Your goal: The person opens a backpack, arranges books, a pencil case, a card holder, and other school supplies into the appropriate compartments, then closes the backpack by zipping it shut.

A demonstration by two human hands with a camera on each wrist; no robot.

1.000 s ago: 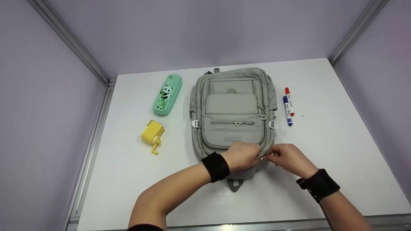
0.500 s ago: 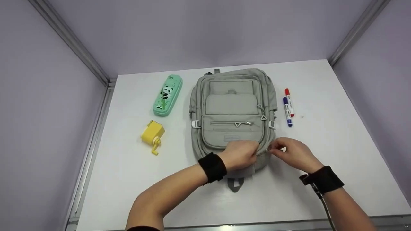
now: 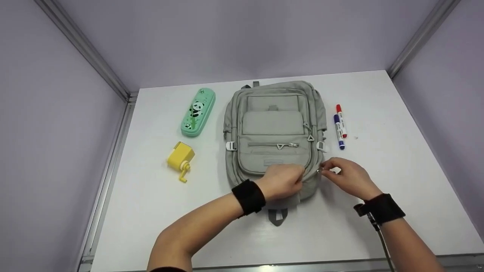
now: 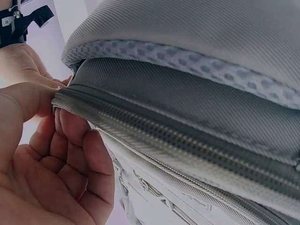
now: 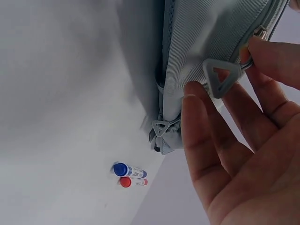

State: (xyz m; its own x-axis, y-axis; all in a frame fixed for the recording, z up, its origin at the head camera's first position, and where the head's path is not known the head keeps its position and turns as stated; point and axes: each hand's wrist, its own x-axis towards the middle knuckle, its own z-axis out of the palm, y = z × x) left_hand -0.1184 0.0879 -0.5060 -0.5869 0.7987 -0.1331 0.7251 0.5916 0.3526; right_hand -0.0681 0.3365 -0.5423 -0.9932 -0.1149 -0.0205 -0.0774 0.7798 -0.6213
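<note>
We see a grey backpack (image 3: 274, 122) lying in the middle of a white table (image 3: 401, 170), its front pockets facing up and a dark webbing loop (image 3: 278, 218) showing at the end nearest the person. Our left hand (image 3: 281, 182) is clamped on the bag's near right edge; in the left wrist view, thumb and fingers pinch the end of a zippered seam (image 4: 154, 133), and a strip of pale mesh trim (image 4: 187, 61) runs above it. Our right hand (image 3: 349, 177) is just beside it, at the bag's lower right side. From the right wrist we see thumb and index finger pinching the short cord next to a metal zipper slider (image 5: 260, 32), while the triangular zipper pull (image 5: 224, 77) hangs from that cord in front of the other fingers.

Both wrists wear black bands. To the right of the backpack, a blue-capped marker (image 3: 339, 132) and a red-capped marker (image 3: 342, 121) lie side by side. To its left we have a mint-green pencil case (image 3: 198, 113) printed with pandas, lying at a slant, and nearer to us a yellow hand-crank pencil sharpener (image 3: 180, 156) with its crank turned towards us.
</note>
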